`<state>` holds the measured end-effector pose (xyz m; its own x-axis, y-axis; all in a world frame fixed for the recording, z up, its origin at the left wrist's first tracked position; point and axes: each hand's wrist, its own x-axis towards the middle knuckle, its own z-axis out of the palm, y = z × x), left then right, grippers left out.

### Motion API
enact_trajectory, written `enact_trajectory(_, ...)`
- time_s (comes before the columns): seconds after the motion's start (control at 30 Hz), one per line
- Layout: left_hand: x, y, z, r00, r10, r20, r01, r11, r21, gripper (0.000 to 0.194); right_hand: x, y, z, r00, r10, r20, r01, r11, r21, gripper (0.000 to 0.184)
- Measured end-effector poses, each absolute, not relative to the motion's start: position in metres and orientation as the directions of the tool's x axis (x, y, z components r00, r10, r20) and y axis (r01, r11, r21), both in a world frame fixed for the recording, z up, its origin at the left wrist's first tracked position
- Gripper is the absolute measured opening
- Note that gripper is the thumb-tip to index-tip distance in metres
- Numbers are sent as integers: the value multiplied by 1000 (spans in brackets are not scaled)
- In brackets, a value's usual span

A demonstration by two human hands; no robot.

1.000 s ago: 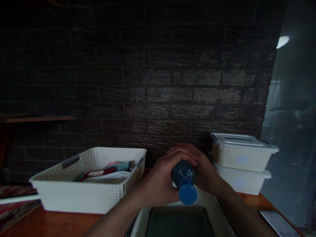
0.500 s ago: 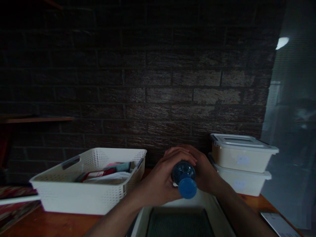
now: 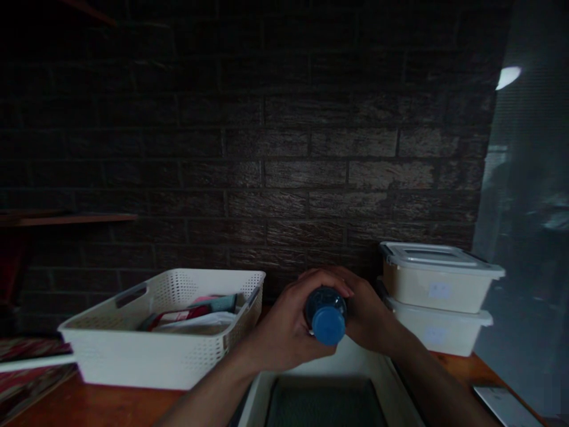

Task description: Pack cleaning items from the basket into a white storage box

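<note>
A clear bottle with a blue cap is between my two hands, its capped end tilted toward me. My left hand wraps round it from the left, its fingers over the top side. On the far right side my right hand closes about the bottle, its fingers mostly hidden behind the left hand. Below the hands lies a white tray or bin with a dark green, textured thing in it. The bottle's body is largely covered by the hands.
To the left, a white perforated basket holds cloth-like items and packets. Two lidded boxes are stacked at right. A phone lies near the table's right edge. A dark brick wall stands behind.
The capped end of the bottle has shifted slightly up and left, and the cap now hides more of the neck. Both hands keep their hold.
</note>
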<state>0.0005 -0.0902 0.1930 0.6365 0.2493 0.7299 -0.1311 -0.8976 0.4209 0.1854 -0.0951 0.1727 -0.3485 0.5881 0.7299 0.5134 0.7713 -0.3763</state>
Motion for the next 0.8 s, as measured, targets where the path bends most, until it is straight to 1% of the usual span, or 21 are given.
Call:
enact_trajectory(0.1, 1, -92, 194, 625, 261, 736, -156, -882, 445, 58, 185, -94, 171, -351, 590, 727, 497, 776, -389, 28)
enact_trajectory(0.2, 0, -94, 194, 627, 290, 723, -163, -859, 486, 51, 186, -94, 170, -369, 590, 719, 479, 783, -397, 36)
enact_trajectory(0.27, 0, -94, 194, 628, 303, 717, -167, -847, 504, 49, 186, -95, 170, -390, 591, 706, 479, 785, -393, 36)
enact_trajectory(0.47, -1, -97, 195, 617, 344, 708, -139, -838, 528, 47, 186, -97, 170, -432, 578, 692, 453, 803, -388, 27)
enact_trajectory(0.63, -2, -99, 193, 617, 442, 651, -122, -763, 634, 44, 186, -96, 168, -459, 589, 665, 461, 798, -388, 14)
enact_trajectory(0.73, -1, -98, 192, 615, 481, 625, -138, -714, 686, 45, 186, -96, 167, -461, 639, 616, 488, 762, -426, 8)
enact_trajectory(0.8, 0, -97, 191, 599, 501, 624, -151, -695, 703, 46, 187, -96, 165, -462, 660, 592, 493, 746, -447, 8)
